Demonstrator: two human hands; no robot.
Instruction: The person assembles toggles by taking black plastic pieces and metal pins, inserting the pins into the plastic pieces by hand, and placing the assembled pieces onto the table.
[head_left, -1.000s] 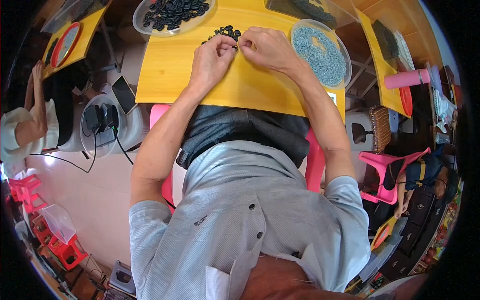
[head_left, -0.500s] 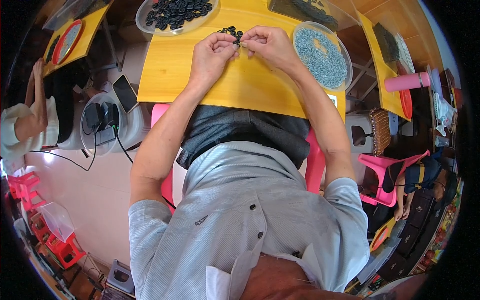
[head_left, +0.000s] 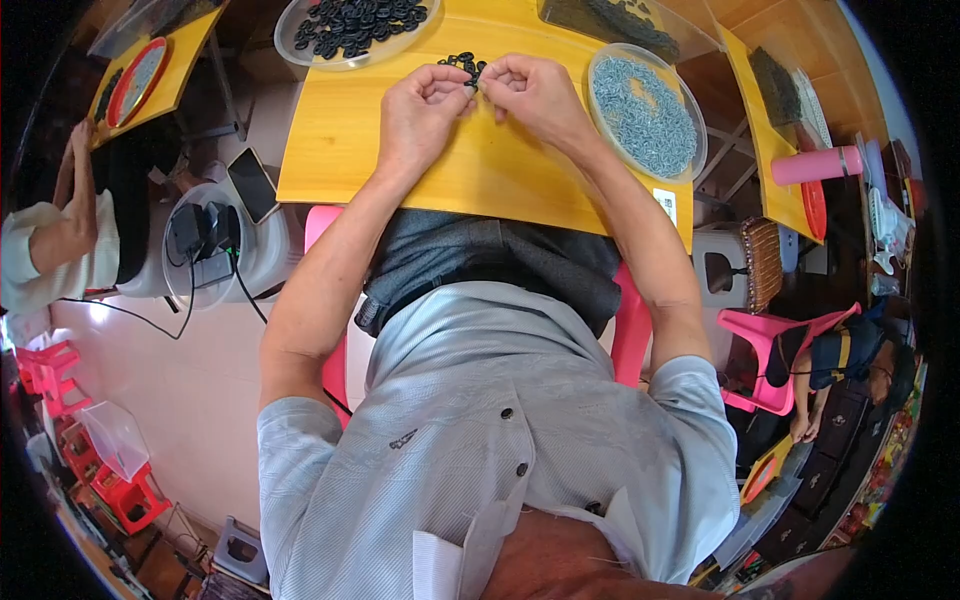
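Observation:
Over the yellow table [head_left: 350, 150], my two hands meet with their fingertips close together. My left hand [head_left: 425, 112] is closed, thumb and forefinger pinching a small black part [head_left: 471, 83]. My right hand [head_left: 537, 98] is closed in a pinch right beside it; whatever lies between its fingertips is too small to make out. Just beyond the fingers lies a small loose heap of black oval parts [head_left: 464, 60]. A clear round tray [head_left: 291, 57] at the far left holds many more such parts. By my right forearm, another clear round tray [head_left: 700, 128] is filled with small silvery screws [head_left: 640, 120].
A clear box [head_left: 610, 25] of dark pieces stands at the table's far edge. A white label [head_left: 665, 205] sits at the near right corner. Left of the table, a tub [head_left: 200, 285] carries black devices and cables. People work at both sides; a pink stool [head_left: 760, 350] stands right.
The hands stay pinched together in nearly the same place, with the right fingers shifted very slightly. More of the white label shows beside my right forearm.

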